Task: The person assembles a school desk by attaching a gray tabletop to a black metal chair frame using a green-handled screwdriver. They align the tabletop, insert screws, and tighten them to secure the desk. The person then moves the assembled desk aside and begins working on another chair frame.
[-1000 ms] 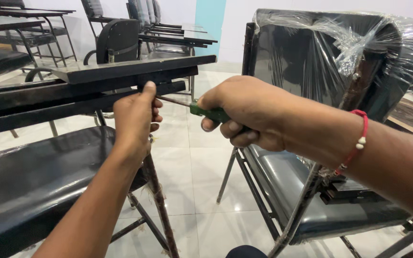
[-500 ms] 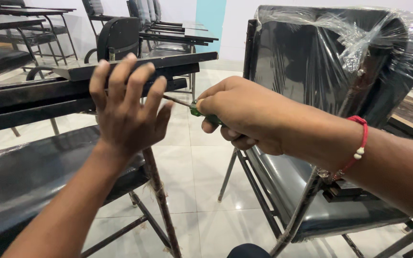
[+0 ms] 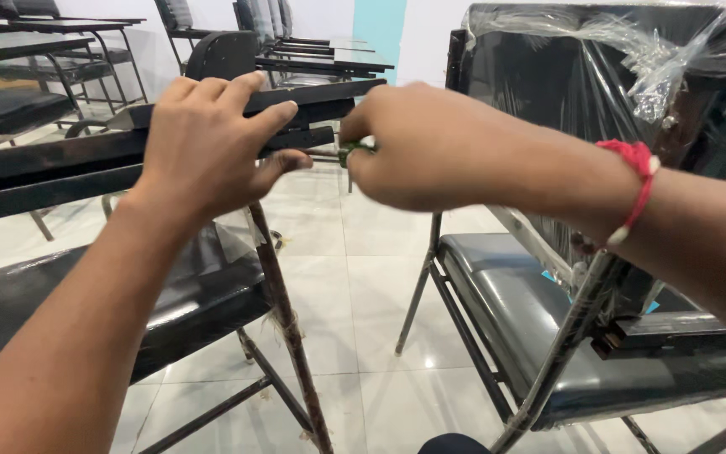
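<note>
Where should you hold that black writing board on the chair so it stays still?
Probably grip the black writing board at its front edge, coming from above: it lies flat and thin, so fingers fit on top, thumb underneath, as the left hand does. The right hand holds a green-handled tool.

1. The floor (image 3: 346,277) is laid with pale, glossy square tiles that mirror soft, even light.
2. The back wall (image 3: 430,34) is white, with a teal vertical panel (image 3: 380,29) set into it.
3. A black padded chair (image 3: 598,336) stands at right on a thin metal frame, its backrest wrapped in crinkled clear plastic film (image 3: 657,67).
4. Rows of dark chairs with writing boards (image 3: 287,38) fill the far part of the room, near the wall.
5. More such black seats (image 3: 10,105) stand at far left.
</note>
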